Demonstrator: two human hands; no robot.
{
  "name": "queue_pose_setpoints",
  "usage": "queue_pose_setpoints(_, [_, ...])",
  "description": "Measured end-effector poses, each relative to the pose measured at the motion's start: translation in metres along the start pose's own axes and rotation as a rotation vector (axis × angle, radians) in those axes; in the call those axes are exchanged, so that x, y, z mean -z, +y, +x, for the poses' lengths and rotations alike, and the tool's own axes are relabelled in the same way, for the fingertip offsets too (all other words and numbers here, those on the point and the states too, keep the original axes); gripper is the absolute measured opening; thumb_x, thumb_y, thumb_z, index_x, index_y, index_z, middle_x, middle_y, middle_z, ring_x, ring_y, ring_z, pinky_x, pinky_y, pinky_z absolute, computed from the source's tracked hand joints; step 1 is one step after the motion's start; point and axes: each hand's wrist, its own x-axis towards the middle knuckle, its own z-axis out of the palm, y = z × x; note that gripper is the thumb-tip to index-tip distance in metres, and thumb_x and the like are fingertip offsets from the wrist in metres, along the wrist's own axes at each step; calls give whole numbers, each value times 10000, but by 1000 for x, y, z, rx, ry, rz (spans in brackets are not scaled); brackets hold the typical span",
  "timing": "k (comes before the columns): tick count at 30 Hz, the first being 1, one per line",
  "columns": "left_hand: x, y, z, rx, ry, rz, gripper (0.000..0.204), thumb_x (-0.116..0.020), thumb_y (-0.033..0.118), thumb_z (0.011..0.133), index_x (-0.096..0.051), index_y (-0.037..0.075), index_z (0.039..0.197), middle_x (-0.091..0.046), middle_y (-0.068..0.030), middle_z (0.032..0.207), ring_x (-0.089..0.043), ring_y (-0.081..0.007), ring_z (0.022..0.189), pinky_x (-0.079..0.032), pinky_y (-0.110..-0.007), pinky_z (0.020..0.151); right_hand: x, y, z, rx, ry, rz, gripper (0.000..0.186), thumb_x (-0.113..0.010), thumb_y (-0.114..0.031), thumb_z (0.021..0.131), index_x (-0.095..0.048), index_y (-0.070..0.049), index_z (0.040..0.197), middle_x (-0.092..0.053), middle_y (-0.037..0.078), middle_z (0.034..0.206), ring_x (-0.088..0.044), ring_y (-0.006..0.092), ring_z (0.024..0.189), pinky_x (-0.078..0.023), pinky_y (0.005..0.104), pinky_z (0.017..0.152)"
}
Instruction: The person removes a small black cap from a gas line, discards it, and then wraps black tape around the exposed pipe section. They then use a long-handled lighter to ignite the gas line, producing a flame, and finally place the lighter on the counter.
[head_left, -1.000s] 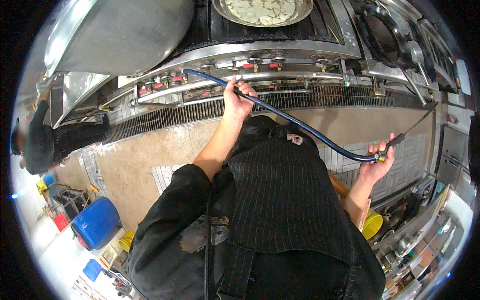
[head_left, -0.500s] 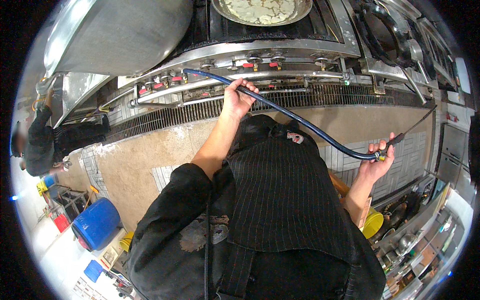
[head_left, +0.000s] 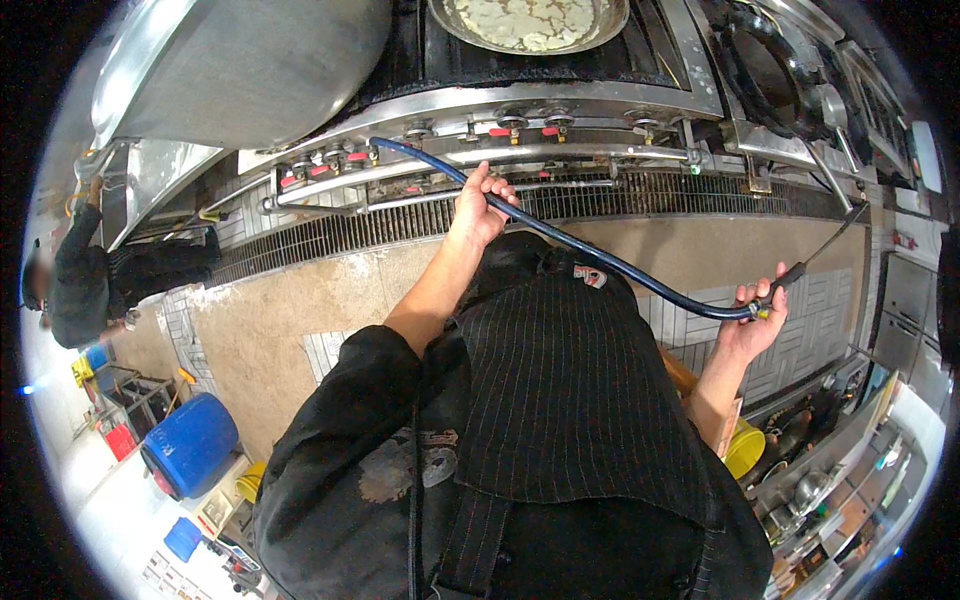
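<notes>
A dark blue hose [head_left: 600, 256] runs slantwise in front of my apron, from the front of the stove to my right hand. The fingers of my left hand [head_left: 483, 205] are wrapped round it near its stove end, thumb pointing up. My right hand [head_left: 752, 315] grips the other end, where a clamp joins the hose to a wand with a dark handle [head_left: 790, 275] and a long thin metal tube. The tube points up and right, toward the burner at the far right. Beyond my hands, the stove's front [head_left: 560, 150] carries pipes and several red-handled valves.
A large steel pot [head_left: 260, 70] stands tilted on the stove's left. A wide pan [head_left: 610, 35] of pale food sits at the back middle. Along the floor runs a drain grate [head_left: 400, 208]. Another person [head_left: 85, 270] works at the far left. A blue barrel [head_left: 192, 445] stands behind left.
My left hand has shifted slightly to the right and down along the hose. The wand's tip has lowered a little, and the view has moved slightly.
</notes>
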Motion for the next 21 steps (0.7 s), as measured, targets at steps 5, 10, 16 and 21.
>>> queue_pose_setpoints(5, [1, 2, 1, -4, 1, 12, 518, -617, 368, 1029, -381, 168, 613, -479, -27, 650, -505, -208, 668, -483, -377, 646, 0, 0, 0, -1, 14, -7, 433, -518, -250, 1041, -513, -43, 1421, -590, 24, 839, -500, 98, 635, -452, 278, 609])
queue_pose_setpoints(10, [-1, 1, 0, -8, 21, 24, 477, -607, 370, 1034, -408, 161, 655, -487, -21, 666, -532, -211, 682, -501, -375, 660, -1, 2, 2, 1, 76, -16, 415, -505, -246, 1045, -524, -42, 1406, -592, 22, 840, -479, 93, 605, -442, 268, 595])
queue_pose_setpoints(16, [1, 7, -2, 41, -26, 179, 284, -617, 307, 1024, -541, 124, 821, -586, -33, 772, -640, -210, 787, -555, -359, 726, 2, 3, 7, -23, 118, -29, 358, -502, -245, 1047, -561, -50, 1341, -586, 6, 833, -404, 84, 527, -420, 248, 564])
queue_pose_setpoints(21, [10, 13, 0, 37, 22, 326, 167, -642, 237, 1006, -627, 73, 974, -650, -48, 861, -675, -212, 864, -599, -388, 872, 17, 16, 18, -76, 267, -23, 243, -526, -244, 1038, -610, -79, 1196, -588, -9, 830, -391, 85, 510, -404, 243, 541])
